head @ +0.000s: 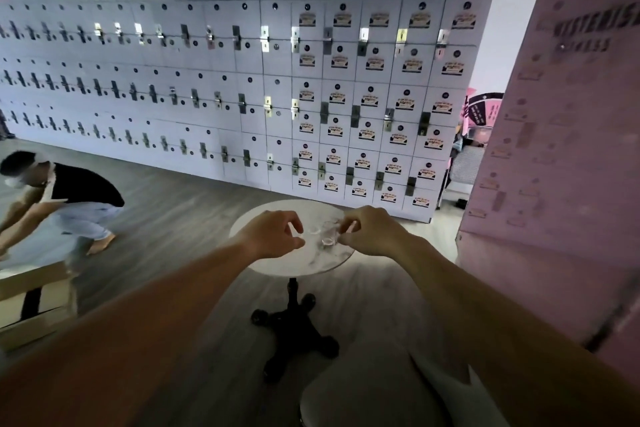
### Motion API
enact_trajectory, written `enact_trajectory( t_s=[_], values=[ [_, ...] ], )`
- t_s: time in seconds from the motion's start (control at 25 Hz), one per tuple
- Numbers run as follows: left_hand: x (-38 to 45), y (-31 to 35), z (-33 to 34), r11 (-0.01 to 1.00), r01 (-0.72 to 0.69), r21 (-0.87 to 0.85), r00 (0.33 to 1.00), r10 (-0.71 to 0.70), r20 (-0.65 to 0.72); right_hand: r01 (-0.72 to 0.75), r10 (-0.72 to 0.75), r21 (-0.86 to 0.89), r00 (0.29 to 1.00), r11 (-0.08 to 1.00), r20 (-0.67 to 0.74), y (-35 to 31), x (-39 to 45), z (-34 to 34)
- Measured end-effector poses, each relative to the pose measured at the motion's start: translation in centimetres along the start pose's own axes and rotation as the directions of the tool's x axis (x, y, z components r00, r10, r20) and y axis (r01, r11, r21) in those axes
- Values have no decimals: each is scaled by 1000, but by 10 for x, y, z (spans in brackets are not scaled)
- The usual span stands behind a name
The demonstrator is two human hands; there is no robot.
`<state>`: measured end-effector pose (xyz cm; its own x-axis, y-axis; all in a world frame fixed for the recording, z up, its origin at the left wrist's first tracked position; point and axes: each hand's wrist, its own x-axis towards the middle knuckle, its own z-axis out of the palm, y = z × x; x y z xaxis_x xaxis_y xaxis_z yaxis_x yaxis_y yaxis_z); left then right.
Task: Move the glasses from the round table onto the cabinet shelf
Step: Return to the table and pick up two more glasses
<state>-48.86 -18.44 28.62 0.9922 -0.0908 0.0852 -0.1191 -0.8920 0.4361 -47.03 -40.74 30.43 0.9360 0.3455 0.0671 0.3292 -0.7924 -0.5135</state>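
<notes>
At the far left a person [62, 198] in a dark top and light trousers is bending forward over a low pale bench [34, 291] on the wooden floor [180, 218]. Behind them a long wall of white lockers [242, 90] is running across the room, the right-hand doors carrying small stickers.

In the middle, a round table [332, 260] with a pale marbled top is standing on a black pedestal with a spreading black base [294, 329]. Both bare arms are reaching out over it. The left hand [273, 236] is hovering over the left part of the tabletop, fingers curled and thumb and forefinger drawn close together; whether they are pinching a glass is too blurred to tell. Just right of it, the clear glasses [325, 236] are sitting clustered on the tabletop between the two hands. The right hand [370, 230] is closing in from the right, its fingers narrowed around the rim of the nearest glass and seeming to touch it, though a firm grip cannot be confirmed.

At the right a tall pink cabinet [554, 149] is standing close by, its side bearing dark lettering.
</notes>
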Motion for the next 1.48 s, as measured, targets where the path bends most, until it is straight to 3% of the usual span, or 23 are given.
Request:
enact_trajectory(
  t_s=[0.24, 0.68, 1.16, 1.48],
  values=[
    [105, -31, 16, 998, -56, -13, 997, 57, 47, -78, 78, -6, 997, 997, -9, 33, 90, 7],
    [307, -68, 43, 999, -28, -34, 992, 32, 124, -158, 157, 31, 987, 987, 24, 110, 277, 17],
    [423, -179, 128, 997, 51, 58, 964, -65, 256, -276, 268, 18, 947, 961, 174, 170, 407, 93],
    [494, -260, 200, 986, 77, 149, 968, -110, 224, -395, 399, -61, 890, 917, 222, 221, 484, 178]
  ],
)
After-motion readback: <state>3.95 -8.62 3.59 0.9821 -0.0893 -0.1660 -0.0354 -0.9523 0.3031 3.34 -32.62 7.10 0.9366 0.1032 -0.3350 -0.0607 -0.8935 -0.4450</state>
